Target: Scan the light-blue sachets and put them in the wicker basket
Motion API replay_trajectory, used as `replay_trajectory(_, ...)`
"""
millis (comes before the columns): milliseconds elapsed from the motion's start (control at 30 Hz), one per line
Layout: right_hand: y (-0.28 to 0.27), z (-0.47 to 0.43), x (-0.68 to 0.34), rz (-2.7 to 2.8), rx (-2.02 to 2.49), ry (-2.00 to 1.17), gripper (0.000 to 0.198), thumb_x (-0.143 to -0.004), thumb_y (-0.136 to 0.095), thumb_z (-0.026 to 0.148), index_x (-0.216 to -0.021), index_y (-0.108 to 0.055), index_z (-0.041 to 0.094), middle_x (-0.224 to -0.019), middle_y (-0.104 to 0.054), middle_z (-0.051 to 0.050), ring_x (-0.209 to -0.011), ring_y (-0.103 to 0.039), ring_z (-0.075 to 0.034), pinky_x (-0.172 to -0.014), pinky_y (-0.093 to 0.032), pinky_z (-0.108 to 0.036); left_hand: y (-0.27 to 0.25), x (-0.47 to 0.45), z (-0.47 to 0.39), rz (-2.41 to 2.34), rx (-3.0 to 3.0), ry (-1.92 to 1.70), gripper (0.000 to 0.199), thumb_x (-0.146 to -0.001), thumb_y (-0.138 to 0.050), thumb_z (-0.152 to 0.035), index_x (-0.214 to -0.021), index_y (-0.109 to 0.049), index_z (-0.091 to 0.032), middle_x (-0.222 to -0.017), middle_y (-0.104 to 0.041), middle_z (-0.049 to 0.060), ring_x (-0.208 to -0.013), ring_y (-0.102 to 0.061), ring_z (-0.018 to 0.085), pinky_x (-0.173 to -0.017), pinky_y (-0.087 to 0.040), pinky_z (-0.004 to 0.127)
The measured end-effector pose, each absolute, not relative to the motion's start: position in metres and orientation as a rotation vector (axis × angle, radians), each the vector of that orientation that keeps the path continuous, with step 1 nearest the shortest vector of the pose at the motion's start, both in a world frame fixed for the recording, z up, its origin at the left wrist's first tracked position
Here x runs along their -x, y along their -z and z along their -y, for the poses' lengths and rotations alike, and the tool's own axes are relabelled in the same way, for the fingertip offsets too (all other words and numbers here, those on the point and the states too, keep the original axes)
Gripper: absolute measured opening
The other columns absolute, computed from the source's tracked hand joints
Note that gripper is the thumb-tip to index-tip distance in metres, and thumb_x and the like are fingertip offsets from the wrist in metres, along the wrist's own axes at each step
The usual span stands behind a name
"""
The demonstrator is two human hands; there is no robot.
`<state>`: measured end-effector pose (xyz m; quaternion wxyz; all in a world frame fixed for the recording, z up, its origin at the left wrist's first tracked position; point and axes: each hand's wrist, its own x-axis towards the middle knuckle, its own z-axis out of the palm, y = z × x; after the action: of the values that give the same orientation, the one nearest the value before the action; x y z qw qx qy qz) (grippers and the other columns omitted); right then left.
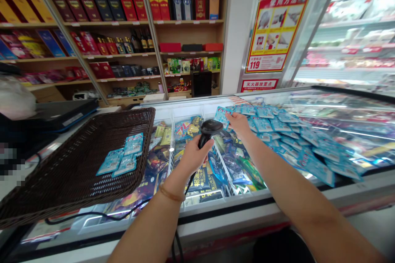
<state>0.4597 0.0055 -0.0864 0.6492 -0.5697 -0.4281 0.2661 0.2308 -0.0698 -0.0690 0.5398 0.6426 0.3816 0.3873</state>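
My left hand [197, 154] is wrapped round the handle of a black barcode scanner [211, 126], held above the glass top of a chest freezer. Its cable trails down past my wrist. My right hand [238, 124] pinches a light blue packet [222, 114] by its edge, just beyond the scanner head. Right of that hand a large pile of similar blue packets [280, 125] lies on the freezer top. On the left, a dark brown woven basket [83, 139] holds several of these blue packets [125, 157].
Beneath the glass, the chest freezer [228, 207] holds bagged goods split by white wire dividers [222, 166]. Shelves of boxes and bottles [114, 22] stand behind. A red fire-hydrant poster [280, 20] hangs on the wall. A person is partly visible at the left edge, beside a black device [66, 113].
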Motion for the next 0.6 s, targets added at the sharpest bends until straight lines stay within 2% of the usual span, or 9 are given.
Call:
replay_trajectory(100, 0.082, -0.003, -0.457, 0.914, 1.267, -0.644, 0.041, -0.071, -0.072, 0.048, -0.060, -0.041, 0.023, -0.049, -0.040, 0.008, -0.048, -0.041, -0.008, -0.050, -0.044, -0.022, 0.072, -0.232, 0.072, -0.901, -1.583, -0.891, 0.035, -0.079, -0.069, -0.053, -0.089, -0.056, -0.021, -0.049, -0.049, -0.006, -0.037, -0.045, 0.011, -0.038, -0.035, 0.022)
replay_trajectory(233, 0.076, 0.002, -0.452, 0.906, 1.275, -0.657, 0.037, -0.071, -0.073, 0.047, -0.062, -0.046, 0.023, -0.049, -0.043, 0.007, -0.052, -0.048, -0.011, -0.052, -0.046, -0.023, 0.073, -0.233, 0.072, -0.900, -1.614, -0.872, 0.035, -0.080, -0.067, -0.053, -0.089, -0.056, -0.021, -0.049, -0.049, -0.006, -0.036, -0.043, 0.010, -0.037, -0.035, 0.022)
replay_trajectory(600, 0.068, 0.008, -0.447, 0.927, 1.281, -0.655, 0.034, -0.074, -0.072, 0.048, -0.066, -0.049, 0.023, -0.048, -0.042, 0.006, -0.052, -0.050, -0.013, -0.050, -0.043, -0.024, 0.070, -0.235, 0.074, -0.915, -1.564, -0.894, 0.029, -0.081, -0.069, -0.045, -0.084, -0.052, -0.022, -0.041, -0.047, -0.008, -0.034, -0.042, 0.010, -0.040, -0.035, 0.021)
